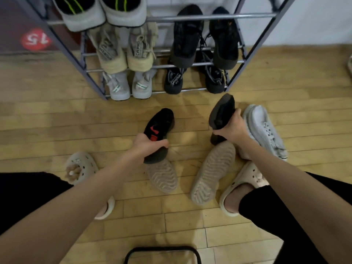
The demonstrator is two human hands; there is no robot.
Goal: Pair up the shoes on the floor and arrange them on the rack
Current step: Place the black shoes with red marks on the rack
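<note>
From the head camera, the left hand (pixel 150 144) has its fingers wrapped tight round a black shoe with a red mark (pixel 159 128), held low over the floor (pixel 57 119). The right hand (pixel 233 128) clasps the matching black shoe (pixel 222 113), tipped toe-up. To place them well, both should be turned toes forward and set side by side on a free bar of the rack (pixel 209 16). Both arms reach forward, elbows nearly straight, wrists bent down.
</note>
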